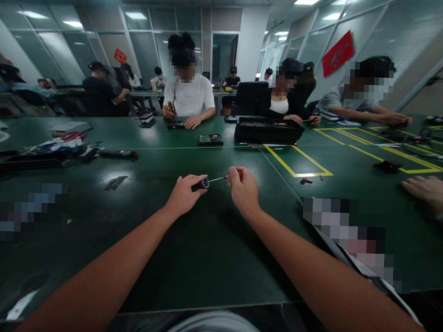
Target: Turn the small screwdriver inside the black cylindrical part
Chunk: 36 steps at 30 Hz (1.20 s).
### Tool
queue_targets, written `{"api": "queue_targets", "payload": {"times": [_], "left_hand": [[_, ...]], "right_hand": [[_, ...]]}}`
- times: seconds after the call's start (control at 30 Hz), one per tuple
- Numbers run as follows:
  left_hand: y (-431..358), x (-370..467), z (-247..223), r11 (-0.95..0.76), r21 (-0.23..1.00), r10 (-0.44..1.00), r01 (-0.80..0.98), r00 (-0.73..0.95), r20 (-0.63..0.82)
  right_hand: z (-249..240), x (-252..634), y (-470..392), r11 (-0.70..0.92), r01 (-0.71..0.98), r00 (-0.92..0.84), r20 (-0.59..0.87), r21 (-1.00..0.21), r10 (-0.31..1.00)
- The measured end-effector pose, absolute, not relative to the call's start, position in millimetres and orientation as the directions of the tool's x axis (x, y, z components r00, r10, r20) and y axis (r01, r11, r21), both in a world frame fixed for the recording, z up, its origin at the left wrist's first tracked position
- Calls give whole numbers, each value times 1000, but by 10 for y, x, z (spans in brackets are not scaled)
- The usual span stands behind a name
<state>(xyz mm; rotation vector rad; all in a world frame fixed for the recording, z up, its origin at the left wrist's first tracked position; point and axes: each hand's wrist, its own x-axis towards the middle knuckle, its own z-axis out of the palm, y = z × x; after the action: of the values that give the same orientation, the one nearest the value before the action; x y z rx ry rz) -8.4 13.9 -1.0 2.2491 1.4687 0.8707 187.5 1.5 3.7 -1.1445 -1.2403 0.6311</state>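
Both forearms slant in over the green table, converging ahead. Here's the left hand, fingers curled around a dark cylinder, its round end facing right. The right hand, knuckles up, pinches a thin rod that reaches to that end. Beyond them: a circuit board, and a black box.

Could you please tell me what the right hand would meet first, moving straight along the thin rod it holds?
Probably the black cylinder in the left hand: the thin rod in the right hand points at its round end, though whether they touch is unclear.
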Motion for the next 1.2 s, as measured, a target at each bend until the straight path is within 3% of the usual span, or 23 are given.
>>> {"api": "queue_targets", "payload": {"times": [0.9, 1.2], "left_hand": [[176, -107, -41, -474, 595, 877, 649, 285, 387], [203, -133, -71, -459, 608, 885, 648, 275, 375]], "right_hand": [[21, 1937, 59, 227, 148, 285, 261, -963, 922], [59, 1926, 12, 317, 184, 124, 342, -931, 932]]}}
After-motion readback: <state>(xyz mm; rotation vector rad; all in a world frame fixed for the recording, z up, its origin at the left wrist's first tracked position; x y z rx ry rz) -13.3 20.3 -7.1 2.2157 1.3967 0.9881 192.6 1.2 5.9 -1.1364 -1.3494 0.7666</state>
